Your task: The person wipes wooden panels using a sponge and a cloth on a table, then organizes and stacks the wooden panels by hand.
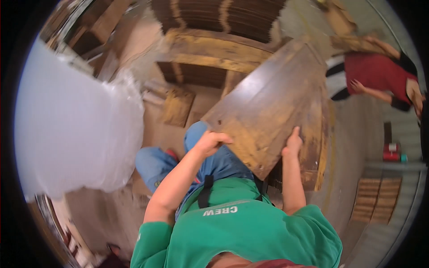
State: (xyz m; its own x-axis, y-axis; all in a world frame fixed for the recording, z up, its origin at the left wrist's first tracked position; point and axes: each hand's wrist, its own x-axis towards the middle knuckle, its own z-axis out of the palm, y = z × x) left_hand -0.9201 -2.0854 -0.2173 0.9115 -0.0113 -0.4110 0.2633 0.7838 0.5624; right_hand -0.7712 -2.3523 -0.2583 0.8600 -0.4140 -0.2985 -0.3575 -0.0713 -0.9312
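A large brown wooden board [263,102] with worn yellowish patches lies tilted in front of me, its near corner close to my waist. My left hand [213,142] is closed on its left edge, thumb on top and the other fingers hidden underneath. At the right edge, my right hand [292,144] grips the board, with one digit stretched along the top face. Below the board on the right shows another worn wooden surface [315,152]; the held board hides much of it.
Stacked brown sheets [214,15] and a yellowish wooden beam [214,47] stand ahead. A small wooden block [178,107] is on the floor. Clear plastic wrap [80,125] bulges at left. Another person [371,73] is at far right, above a slatted wooden stack [375,201].
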